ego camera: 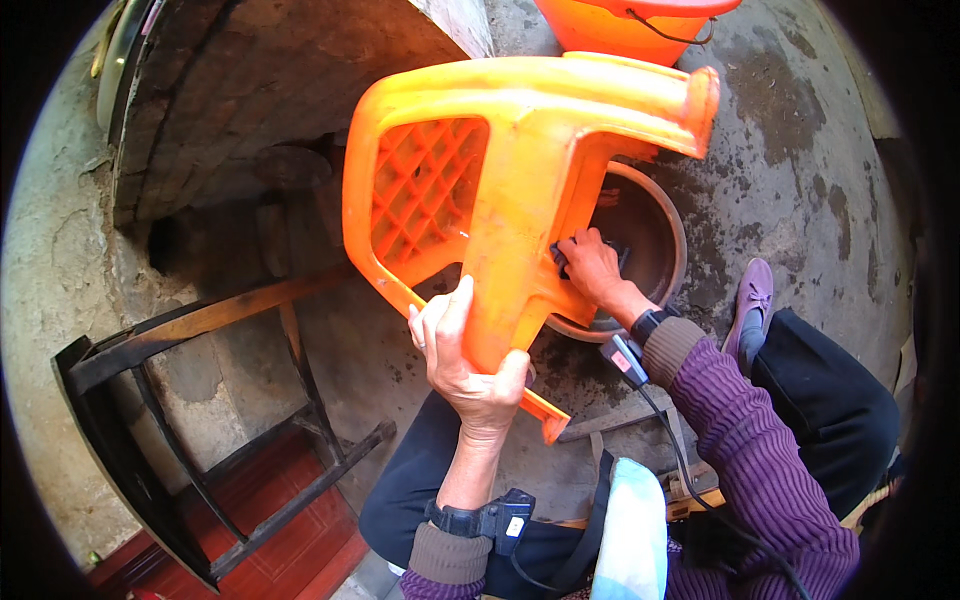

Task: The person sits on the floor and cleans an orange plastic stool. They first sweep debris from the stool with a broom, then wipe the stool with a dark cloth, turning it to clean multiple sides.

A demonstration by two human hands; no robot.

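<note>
An orange plastic chair [514,217], with a lattice panel in one side, is tilted in front of me. My left hand [469,367] grips its near edge, thumb on one side and fingers on the other. My right hand [596,266] presses a dark cloth or scrubber [559,259] against the inner face of the chair; the fingers partly hide it. Beneath the chair and my right hand sits a round metal basin [677,232], with what looks like dark water inside. Part of the basin is hidden by the chair.
An orange bucket [622,30] with a wire handle stands beyond the chair. At left, a dark wooden frame [225,322] lies near a red panel [292,502]. A heavy slab [277,82] juts out at upper left. Wet patches mark the concrete floor [780,217].
</note>
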